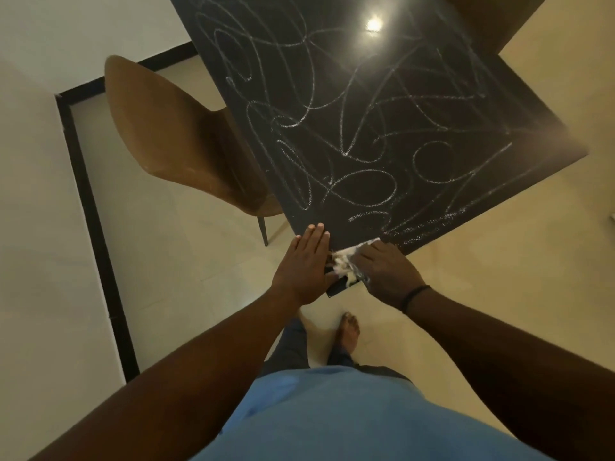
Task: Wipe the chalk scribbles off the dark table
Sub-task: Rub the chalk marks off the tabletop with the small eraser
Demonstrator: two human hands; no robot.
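Where pale floor tiles (186,261) spread under everything, a dark square table (416,104) tilted across the upper view, its top looped all over with white chalk scribbles (359,134) and marked by one bright lamp glare (373,24) near the far edge. At its left side, a brown curved-back chair (173,134) tucked just beside the tabletop. At the near corner, left hand (304,266) flat on the surface with fingers straight and together, right hand (387,271), black band (414,296) at the wrist, curled on a crumpled white tissue (346,264) pressed to the table edge just beside the left hand.
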